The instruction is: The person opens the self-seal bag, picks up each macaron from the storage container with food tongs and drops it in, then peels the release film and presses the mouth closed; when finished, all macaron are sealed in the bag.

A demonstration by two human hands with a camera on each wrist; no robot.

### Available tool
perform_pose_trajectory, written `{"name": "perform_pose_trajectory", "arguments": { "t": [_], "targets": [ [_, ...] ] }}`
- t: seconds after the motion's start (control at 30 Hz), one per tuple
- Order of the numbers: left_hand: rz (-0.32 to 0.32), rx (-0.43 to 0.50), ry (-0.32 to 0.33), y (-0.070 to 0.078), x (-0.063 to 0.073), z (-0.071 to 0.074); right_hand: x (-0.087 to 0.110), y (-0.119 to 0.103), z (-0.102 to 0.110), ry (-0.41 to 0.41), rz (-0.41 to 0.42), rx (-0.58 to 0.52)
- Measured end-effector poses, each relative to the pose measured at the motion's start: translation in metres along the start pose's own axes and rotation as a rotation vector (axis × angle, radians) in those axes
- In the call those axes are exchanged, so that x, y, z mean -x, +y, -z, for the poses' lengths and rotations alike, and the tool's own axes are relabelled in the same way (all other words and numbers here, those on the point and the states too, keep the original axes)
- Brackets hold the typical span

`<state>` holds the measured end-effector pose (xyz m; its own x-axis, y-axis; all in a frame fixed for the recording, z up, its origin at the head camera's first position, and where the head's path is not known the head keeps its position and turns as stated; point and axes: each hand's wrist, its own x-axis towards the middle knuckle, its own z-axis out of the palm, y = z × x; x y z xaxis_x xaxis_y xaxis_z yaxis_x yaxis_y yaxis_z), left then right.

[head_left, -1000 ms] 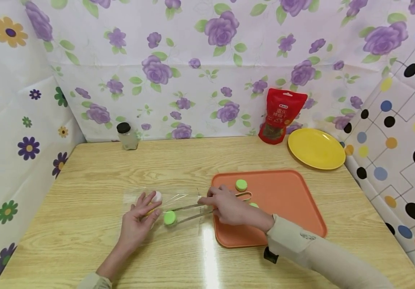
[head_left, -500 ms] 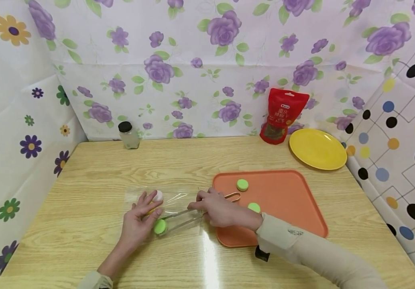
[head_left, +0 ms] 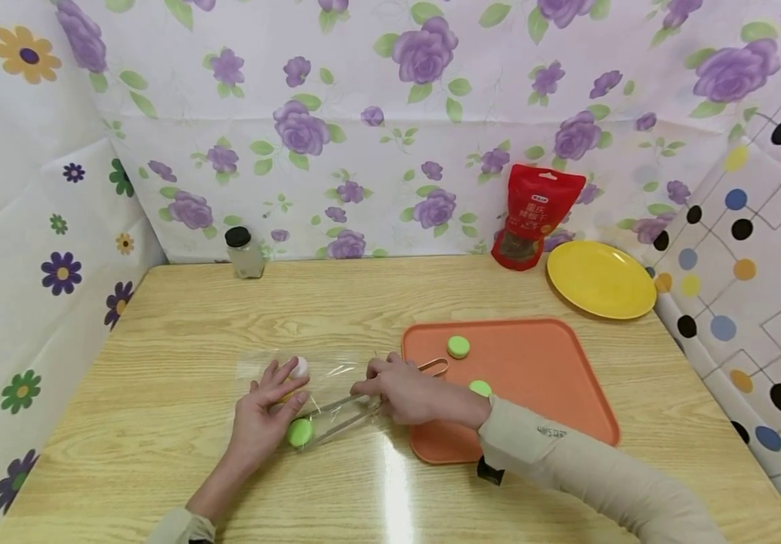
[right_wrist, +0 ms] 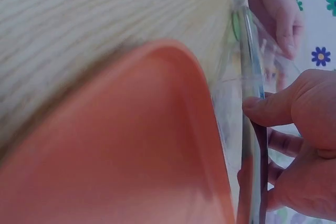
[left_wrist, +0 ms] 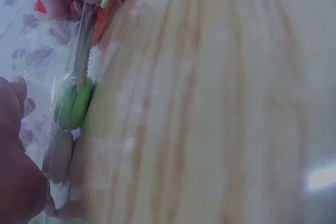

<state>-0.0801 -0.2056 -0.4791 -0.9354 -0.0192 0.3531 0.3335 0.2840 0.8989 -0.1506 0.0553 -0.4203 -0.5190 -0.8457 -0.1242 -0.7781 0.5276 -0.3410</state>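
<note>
Metal tongs [head_left: 332,406] are held in my right hand [head_left: 407,389], thumb on one side and fingers on the other [right_wrist: 310,124]. Their serrated tips meet a green macaron [left_wrist: 73,103], which lies inside a clear plastic bag [head_left: 346,370]. My left hand [head_left: 261,419] rests at the bag's left end, fingers spread and fairly straight, with thumb and forefinger apart. Near its fingertips a white round piece [head_left: 300,368] shows, and a bit of yellow peeks out below the forefinger. Beside the green macaron, the left wrist view shows another, greyish macaron [left_wrist: 59,158].
An orange tray [head_left: 533,340] on the right bears two more green macarons [head_left: 458,347], one partly behind the right forearm. Farther back stand a yellow plate [head_left: 601,279], a red pouch [head_left: 540,204] and a black-capped jar [head_left: 246,257]. Patterned cloth walls surround the table.
The tongs and green macaron have moved left and nearer the person, deeper into the bag, with the right hand following. Over the last half second they shift only slightly. The left hand stays put.
</note>
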Motion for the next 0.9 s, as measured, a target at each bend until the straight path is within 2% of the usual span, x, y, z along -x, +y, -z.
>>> {"name": "perform_pose_trajectory", "arguments": {
  "t": [0.2,0.33,0.5,0.9],
  "targets": [
    [0.0,0.004,0.006,-0.001,-0.001,-0.002,0.016,0.013,0.008,0.018,-0.011,-0.05],
    [0.003,0.01,0.002,-0.002,-0.001,-0.002,0.034,0.025,0.011,0.098,0.01,-0.053],
    [0.006,0.004,-0.003,-0.004,0.0,-0.002,0.069,0.044,0.013,0.194,0.02,-0.046],
    [0.014,-0.02,0.002,-0.003,0.001,0.001,0.169,0.08,0.009,0.28,-0.181,-0.157]
  ]
}}
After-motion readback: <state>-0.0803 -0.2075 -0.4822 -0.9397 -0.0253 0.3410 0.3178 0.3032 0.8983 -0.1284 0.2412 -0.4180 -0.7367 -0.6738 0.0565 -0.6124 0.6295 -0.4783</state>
